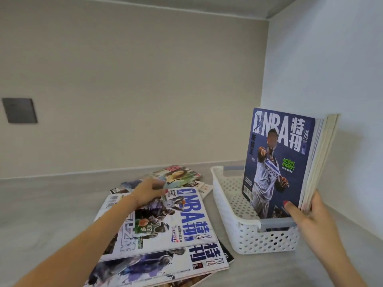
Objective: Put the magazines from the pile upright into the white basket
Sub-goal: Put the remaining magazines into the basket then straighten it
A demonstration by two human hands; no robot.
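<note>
While the right hand (pixel 306 216) pinches several upright magazines (pixel 277 162), blue NBA cover foremost, in the white basket (pixel 255 237) at lower right, the left hand (pixel 149 191) grips a blurred magazine (pixel 176 176) on the pile (pixel 161 230); its fingertips are hidden.

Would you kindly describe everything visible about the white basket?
The white basket is rectangular, apparently plastic, with perforated walls and floor and grey handle strips at both ends. It sits on the grey counter, right of the magazine pile. Magazines stand upright inside, steadied by the right hand.
</note>
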